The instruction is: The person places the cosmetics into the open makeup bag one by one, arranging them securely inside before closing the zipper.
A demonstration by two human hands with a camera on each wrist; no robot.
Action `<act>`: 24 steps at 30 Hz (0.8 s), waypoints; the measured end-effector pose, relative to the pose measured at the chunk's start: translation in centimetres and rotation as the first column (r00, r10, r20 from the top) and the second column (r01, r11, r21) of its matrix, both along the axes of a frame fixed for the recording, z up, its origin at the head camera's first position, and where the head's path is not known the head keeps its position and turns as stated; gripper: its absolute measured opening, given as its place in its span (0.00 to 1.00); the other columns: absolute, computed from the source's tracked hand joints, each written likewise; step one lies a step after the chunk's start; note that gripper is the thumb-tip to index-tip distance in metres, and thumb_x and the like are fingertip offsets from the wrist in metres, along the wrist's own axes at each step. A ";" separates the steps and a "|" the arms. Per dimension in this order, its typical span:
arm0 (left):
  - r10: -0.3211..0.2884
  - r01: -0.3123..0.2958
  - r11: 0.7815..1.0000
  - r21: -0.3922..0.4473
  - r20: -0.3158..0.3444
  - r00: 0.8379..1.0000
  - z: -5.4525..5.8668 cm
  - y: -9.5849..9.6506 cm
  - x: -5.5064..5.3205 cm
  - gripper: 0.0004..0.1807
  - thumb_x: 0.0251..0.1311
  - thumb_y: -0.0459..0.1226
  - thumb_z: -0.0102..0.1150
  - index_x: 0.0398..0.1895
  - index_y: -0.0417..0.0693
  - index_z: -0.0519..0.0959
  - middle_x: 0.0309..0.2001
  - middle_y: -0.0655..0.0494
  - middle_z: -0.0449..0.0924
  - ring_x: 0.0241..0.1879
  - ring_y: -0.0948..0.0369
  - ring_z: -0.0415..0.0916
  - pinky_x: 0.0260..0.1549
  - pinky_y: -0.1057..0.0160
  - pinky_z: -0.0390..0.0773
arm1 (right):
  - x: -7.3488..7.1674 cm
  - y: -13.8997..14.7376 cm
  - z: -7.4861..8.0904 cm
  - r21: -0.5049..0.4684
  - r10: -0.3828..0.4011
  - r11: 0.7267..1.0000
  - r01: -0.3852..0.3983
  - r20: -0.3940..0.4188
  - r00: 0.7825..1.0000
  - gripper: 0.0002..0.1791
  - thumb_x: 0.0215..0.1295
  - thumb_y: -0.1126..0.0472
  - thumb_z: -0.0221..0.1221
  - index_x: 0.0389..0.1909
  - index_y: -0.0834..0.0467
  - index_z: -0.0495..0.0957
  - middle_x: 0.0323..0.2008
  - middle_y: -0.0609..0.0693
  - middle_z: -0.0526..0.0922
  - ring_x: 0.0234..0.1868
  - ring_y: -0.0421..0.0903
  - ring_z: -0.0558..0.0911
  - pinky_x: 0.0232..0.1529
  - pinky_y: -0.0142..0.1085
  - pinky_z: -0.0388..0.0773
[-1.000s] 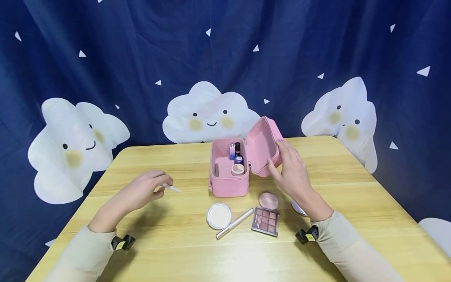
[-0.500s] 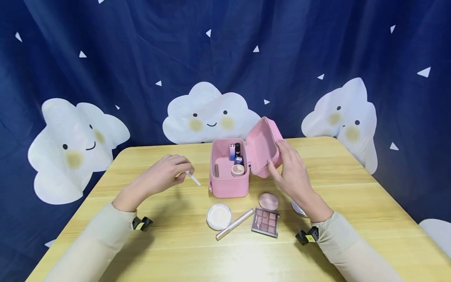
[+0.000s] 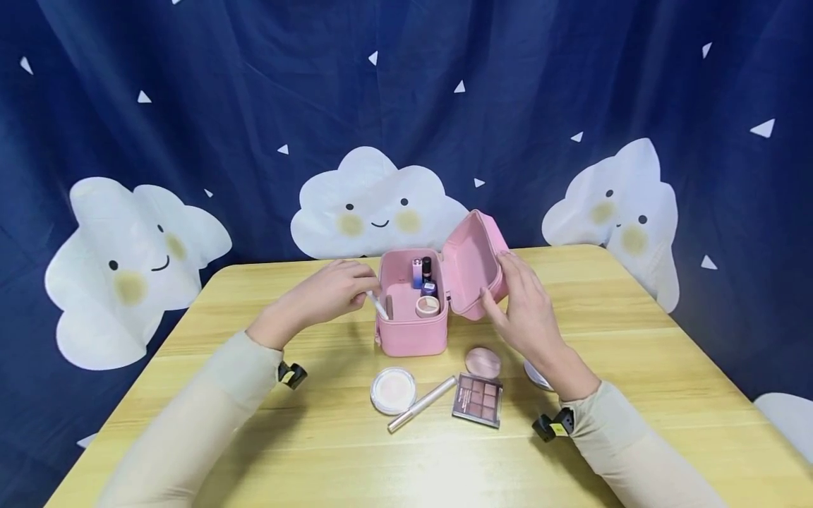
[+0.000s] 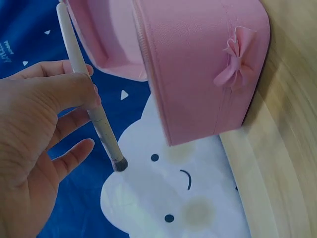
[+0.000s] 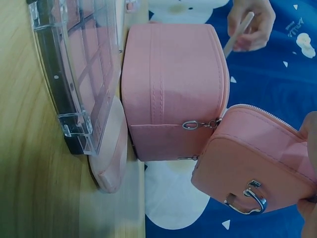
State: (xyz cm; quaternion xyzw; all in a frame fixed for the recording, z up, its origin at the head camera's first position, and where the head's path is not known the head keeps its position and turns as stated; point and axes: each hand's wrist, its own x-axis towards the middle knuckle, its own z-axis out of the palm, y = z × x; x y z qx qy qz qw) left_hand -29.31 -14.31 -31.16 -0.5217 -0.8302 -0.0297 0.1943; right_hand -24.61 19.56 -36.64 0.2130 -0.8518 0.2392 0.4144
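My left hand (image 3: 332, 291) is at the left side of the pink case (image 3: 414, 340), pinching a white brush (image 4: 103, 130) between thumb and fingertips, the grip narrow and the other fingers loosely bent. The brush's plain end slants down into the case's opening by the left wall, and its dark bristles (image 4: 120, 165) are at the other end; I can't quite tell whether it touches the rim. My right hand (image 3: 526, 307) is to the right of the case, holding the open lid (image 3: 471, 268), thumb and fingers set well apart along its edge. Inside the case, a purple-blue tube (image 3: 416, 275), a black-capped tube (image 3: 427, 267) and a round pan (image 3: 428, 305) sit toward the right wall, a brown stick (image 3: 389, 306) by the left. In front of the case lie a round compact (image 3: 394, 390), a silver tube (image 3: 422, 405), a palette (image 3: 478, 400) and a pink oval item (image 3: 483, 363)
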 end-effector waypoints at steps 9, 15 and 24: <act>0.044 -0.040 0.990 -0.139 0.032 0.999 -0.5 2.9 -2.1 0.12 0.56 0.26 0.62 0.40 0.49 0.80 0.38 0.57 0.77 0.42 0.57 0.75 0.56 0.52 0.72 | 0.0 0.0 -0.1 0.000 -0.001 1.000 0.001 0.017 1.000 0.34 0.62 0.56 0.59 0.66 0.67 0.65 0.64 0.65 0.70 0.66 0.59 0.68 0.66 0.54 0.63; 0.079 -0.058 0.977 -0.203 0.096 0.992 -1.3 4.6 -3.7 0.13 0.56 0.24 0.60 0.39 0.50 0.80 0.40 0.59 0.79 0.41 0.60 0.74 0.51 0.59 0.75 | 0.0 0.1 0.0 -0.002 -0.002 1.000 0.002 0.012 1.000 0.34 0.62 0.56 0.59 0.66 0.67 0.65 0.64 0.65 0.70 0.66 0.59 0.68 0.65 0.54 0.64; 0.064 -0.020 0.949 -0.314 0.128 0.990 -2.6 6.6 -4.8 0.14 0.53 0.24 0.62 0.36 0.53 0.82 0.37 0.59 0.79 0.35 0.61 0.75 0.38 0.64 0.78 | -0.1 0.2 -0.1 0.015 0.002 1.000 -0.002 -0.003 1.000 0.33 0.62 0.56 0.58 0.66 0.68 0.65 0.63 0.65 0.70 0.65 0.59 0.68 0.65 0.54 0.65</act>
